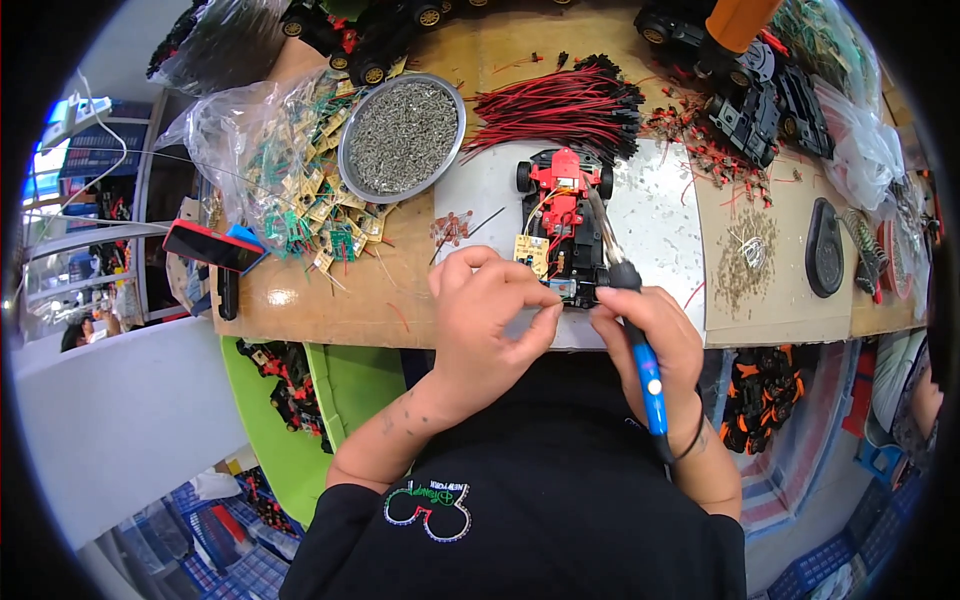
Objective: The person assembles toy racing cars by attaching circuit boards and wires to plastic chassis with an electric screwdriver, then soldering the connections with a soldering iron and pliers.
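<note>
A toy car chassis [585, 258], black with a red part at its far end, lies on a white sheet [650, 240] in front of me. A small tan circuit board [529, 250] with wires lies along its left side. My left hand [485, 315] is at the chassis's near left corner, thumb and index fingertip close together; whatever is between them is too small to make out. My right hand [660, 335] grips a soldering iron [650, 390] with a blue handle. Its metal tip points away, along the chassis's right side. My right thumb is by the near right corner.
A round metal dish [346, 170] of tiny metal parts stands beyond my left hand, beside loose circuit boards [335, 205] and a plastic bag. Red and black wires [550, 110] lie behind the chassis. More chassis [745, 130] are at the far right. A phone [215, 245] stands left.
</note>
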Available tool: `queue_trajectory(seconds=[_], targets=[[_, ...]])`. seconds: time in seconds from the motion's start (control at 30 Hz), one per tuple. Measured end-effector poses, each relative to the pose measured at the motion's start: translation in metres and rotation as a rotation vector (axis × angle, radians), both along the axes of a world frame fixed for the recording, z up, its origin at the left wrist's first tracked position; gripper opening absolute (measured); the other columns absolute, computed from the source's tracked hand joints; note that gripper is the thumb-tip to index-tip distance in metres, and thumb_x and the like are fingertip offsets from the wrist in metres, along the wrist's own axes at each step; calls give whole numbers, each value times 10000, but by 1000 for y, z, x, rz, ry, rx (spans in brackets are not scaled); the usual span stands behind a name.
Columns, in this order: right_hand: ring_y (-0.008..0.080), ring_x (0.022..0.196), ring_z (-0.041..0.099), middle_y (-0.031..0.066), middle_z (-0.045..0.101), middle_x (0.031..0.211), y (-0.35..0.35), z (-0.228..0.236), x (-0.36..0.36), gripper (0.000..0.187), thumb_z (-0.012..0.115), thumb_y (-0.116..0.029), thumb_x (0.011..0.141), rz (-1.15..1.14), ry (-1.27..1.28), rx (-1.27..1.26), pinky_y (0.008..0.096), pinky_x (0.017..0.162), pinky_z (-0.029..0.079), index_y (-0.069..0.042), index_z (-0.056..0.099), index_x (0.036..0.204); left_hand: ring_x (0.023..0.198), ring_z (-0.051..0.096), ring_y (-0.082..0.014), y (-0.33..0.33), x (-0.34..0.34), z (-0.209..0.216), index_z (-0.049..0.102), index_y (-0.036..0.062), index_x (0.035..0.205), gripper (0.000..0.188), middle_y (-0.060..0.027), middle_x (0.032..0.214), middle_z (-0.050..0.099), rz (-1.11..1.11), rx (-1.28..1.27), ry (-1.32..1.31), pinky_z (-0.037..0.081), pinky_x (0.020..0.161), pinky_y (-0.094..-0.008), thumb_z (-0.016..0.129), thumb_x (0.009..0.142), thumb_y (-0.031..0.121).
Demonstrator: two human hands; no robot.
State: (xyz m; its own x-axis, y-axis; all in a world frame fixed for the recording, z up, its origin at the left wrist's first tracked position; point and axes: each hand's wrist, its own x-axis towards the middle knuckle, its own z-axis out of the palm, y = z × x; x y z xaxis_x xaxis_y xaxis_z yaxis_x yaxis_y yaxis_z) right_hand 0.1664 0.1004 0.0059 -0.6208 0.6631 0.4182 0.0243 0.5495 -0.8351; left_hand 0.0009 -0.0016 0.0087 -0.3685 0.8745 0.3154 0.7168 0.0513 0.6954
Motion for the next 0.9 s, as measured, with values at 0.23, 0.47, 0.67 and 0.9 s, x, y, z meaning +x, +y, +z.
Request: queue_trajectory(seconds=[0.23,0.47,0.67,0.9], targets=[[259,674,619,82,655,757,0,6,48,459,867,-155,700,38,-67,70,340,629,492,-29,700,1108,950,538,-217,-2,7,-17,713,142,796,141,37,871,615,57,-4,191,318,884,-410,799,687,115],[248,649,636,86,684,775,-12,7,58,320,796,-25,663,14,-69,5,323,606,509,-12,681,961,955,542,-219,-1,9,-21,709,139,790,130,33,863,608,61,-16,196,313,888,-411,793,693,115],[254,666,617,105,648,742,-13,4,55,265,773,-48,706,36,-78,28,333,623,491,-1,663,944,965,546,-220,1,11,-18,703,139,802,143,33,864,610,71,-18,236,317,889,-415,794,694,118],[245,660,608,84,644,738,-13,2,55,296,770,-12,690,43,-74,39,331,626,490,-16,690,975,970,545,-225,2,12,-18,690,134,808,156,36,862,611,71,-5,293,316,887,-432,790,692,106]])
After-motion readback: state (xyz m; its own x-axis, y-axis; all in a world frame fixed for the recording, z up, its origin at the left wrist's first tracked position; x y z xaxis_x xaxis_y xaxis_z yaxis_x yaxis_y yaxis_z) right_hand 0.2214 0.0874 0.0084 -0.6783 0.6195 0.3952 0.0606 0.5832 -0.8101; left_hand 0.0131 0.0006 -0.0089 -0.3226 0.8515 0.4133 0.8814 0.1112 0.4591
